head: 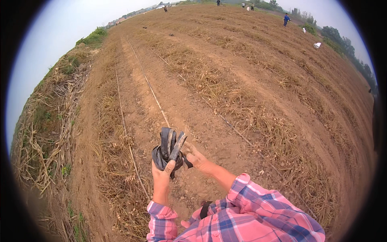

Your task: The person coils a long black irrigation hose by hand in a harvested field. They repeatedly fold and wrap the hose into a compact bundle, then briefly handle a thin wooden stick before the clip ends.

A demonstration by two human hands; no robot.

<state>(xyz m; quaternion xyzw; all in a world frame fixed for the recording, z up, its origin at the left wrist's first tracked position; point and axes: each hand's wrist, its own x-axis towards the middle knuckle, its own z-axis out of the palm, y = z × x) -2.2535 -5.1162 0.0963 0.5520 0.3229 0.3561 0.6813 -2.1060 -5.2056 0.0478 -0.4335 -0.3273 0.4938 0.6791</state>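
My left hand [162,174] grips a bunched coil of flat black drip tape [166,151], its thumb pressed on the near side of the loops. Soil stains the folded strips. From the coil's top a pale, dusty length of the tape [151,90] appears to run away up the field along the bare soil. My right hand [196,158] is at the coil's right side, fingers extended and partly behind the bundle; whether they touch it is unclear. A short black end sticks out between the coil and that hand.
Rows of dried, uprooted peanut plants [217,81] lie on both sides, with thin tapes [121,106] along them. Dry stalks [65,99] cover the left bank. Far off stand a person in blue [286,20], several other people and white sacks [317,45].
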